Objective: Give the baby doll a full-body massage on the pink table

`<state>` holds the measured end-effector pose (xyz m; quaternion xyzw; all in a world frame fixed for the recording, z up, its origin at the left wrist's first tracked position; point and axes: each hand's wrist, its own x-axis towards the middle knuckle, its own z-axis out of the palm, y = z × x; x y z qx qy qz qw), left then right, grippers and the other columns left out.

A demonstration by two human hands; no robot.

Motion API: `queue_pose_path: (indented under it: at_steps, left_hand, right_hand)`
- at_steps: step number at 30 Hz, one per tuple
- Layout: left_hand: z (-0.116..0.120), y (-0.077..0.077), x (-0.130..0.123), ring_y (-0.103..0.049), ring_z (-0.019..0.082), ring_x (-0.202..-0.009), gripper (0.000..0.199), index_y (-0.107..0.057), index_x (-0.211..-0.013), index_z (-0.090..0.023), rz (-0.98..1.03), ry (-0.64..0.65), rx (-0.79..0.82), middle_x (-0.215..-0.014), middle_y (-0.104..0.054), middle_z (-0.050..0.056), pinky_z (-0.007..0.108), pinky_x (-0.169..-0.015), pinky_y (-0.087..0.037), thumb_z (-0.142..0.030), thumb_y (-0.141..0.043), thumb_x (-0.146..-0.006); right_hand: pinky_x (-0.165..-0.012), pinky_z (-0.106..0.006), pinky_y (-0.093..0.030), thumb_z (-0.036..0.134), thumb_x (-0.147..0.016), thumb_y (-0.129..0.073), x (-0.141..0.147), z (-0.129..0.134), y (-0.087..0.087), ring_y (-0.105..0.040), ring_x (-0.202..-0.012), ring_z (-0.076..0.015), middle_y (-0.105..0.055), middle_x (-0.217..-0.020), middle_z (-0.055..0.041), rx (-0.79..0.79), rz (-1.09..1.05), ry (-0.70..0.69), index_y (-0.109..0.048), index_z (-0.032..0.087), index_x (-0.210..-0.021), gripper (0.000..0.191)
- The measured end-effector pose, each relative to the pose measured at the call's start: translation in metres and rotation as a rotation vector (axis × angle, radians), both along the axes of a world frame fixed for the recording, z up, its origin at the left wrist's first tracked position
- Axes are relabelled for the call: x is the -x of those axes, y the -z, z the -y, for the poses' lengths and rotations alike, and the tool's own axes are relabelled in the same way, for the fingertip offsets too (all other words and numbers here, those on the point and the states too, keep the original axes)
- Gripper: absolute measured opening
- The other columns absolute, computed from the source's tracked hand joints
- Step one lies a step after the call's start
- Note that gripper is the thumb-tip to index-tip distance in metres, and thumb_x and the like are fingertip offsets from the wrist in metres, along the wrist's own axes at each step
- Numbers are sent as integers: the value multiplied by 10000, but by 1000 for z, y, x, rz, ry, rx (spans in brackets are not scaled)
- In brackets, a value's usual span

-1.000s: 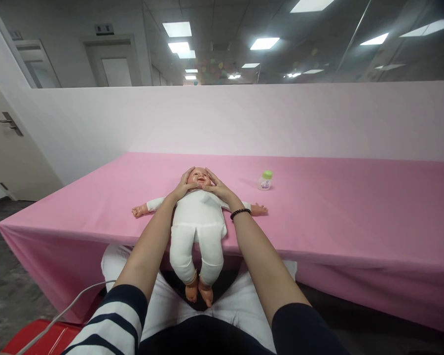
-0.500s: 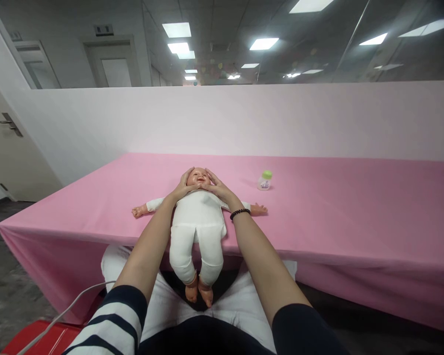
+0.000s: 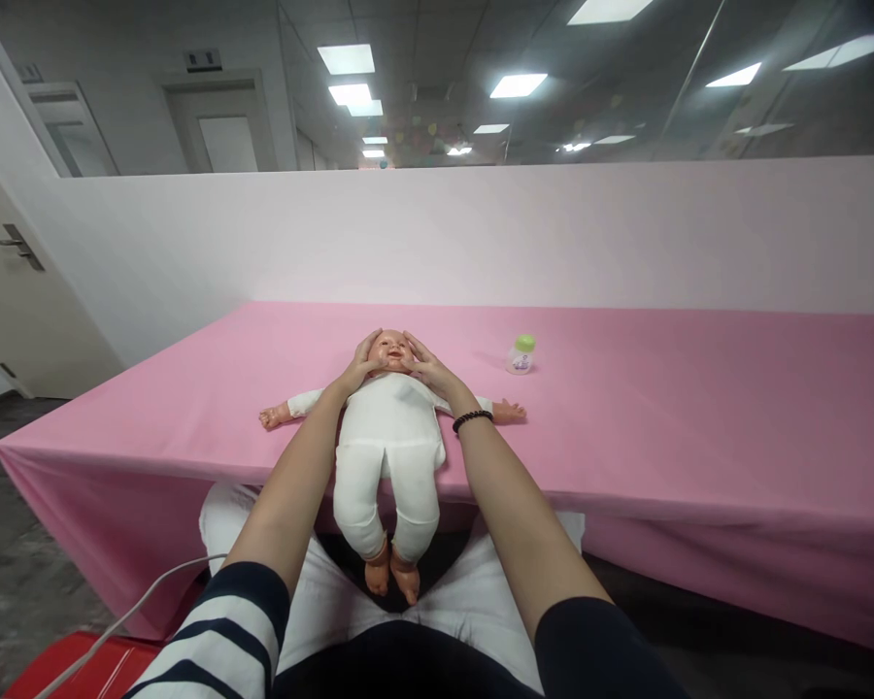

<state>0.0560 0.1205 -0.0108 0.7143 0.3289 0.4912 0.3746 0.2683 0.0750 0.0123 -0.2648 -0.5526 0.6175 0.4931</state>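
Observation:
A baby doll [image 3: 389,437] in a white one-piece suit lies on its back on the pink-covered table [image 3: 699,408], its feet hanging past the near edge. My left hand [image 3: 360,364] and my right hand [image 3: 429,369] cup the sides of the doll's plastic head [image 3: 391,351], fingers spread over its cheeks. A black beaded bracelet [image 3: 473,419] circles my right wrist. To the right of the doll, out of reach of both hands, stands a small bottle [image 3: 522,355] with a green cap.
A white partition wall [image 3: 481,233] runs along the table's far side. A door with a lever handle [image 3: 15,245] stands at the left. Low at the left lie a red object [image 3: 94,670] and a white cable [image 3: 138,607]. White cloth [image 3: 335,621] covers my lap.
My hands have shifted slightly on the doll's face, and the view has tilted a little. The doll and the bottle stay in place.

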Motion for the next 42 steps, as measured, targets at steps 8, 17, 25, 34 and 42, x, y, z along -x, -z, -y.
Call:
queue_pose_path:
  at_steps: [8,17,25,34,42]
  left_hand:
    - [18,-8,-4,-249,356,-1531,1029,-339,-1572,-301,-23,-36,25,-1656,-259,90,478,-1243,-275,-484,-843,-694]
    - [13,-6,-2,-225,356,-1540,973,-343,-1571,-316,-32,-29,19,-1653,-271,69,491,-1255,-234,-421,-805,-722]
    - [9,-3,-1,-220,310,-1549,925,-346,-1564,-314,-26,-10,-10,-1646,-282,70,466,-1265,-211,-399,-774,-748]
    - [16,-6,-4,-267,332,-1529,1006,-329,-1574,-300,-36,-44,30,-1653,-260,94,460,-1234,-295,-469,-834,-720]
    - [5,-1,0,-219,335,-1544,917,-355,-1565,-322,-30,-14,-12,-1634,-308,50,495,-1270,-192,-355,-743,-734]
  right_hand:
    - [-1160,-385,-465,313,-674,-909,-3,-12,12,-506,-1413,-264,-364,-1641,-5,-60,62,45,-401,374,-1540,1006]
    - [-1138,-371,-488,237,-682,-867,1,-8,5,-526,-1396,-256,-346,-1649,1,-27,32,31,-418,376,-1530,969]
    - [-1136,-365,-489,182,-694,-830,2,0,-2,-529,-1394,-256,-301,-1669,-14,12,-9,15,-416,354,-1530,949]
    - [-1164,-360,-457,240,-694,-868,2,8,-4,-426,-1472,-264,-317,-1662,-15,-31,61,58,-394,348,-1549,984]
    - [-1147,-374,-474,187,-690,-803,2,-5,2,-475,-1439,-260,-275,-1680,2,3,-5,25,-424,361,-1529,937]
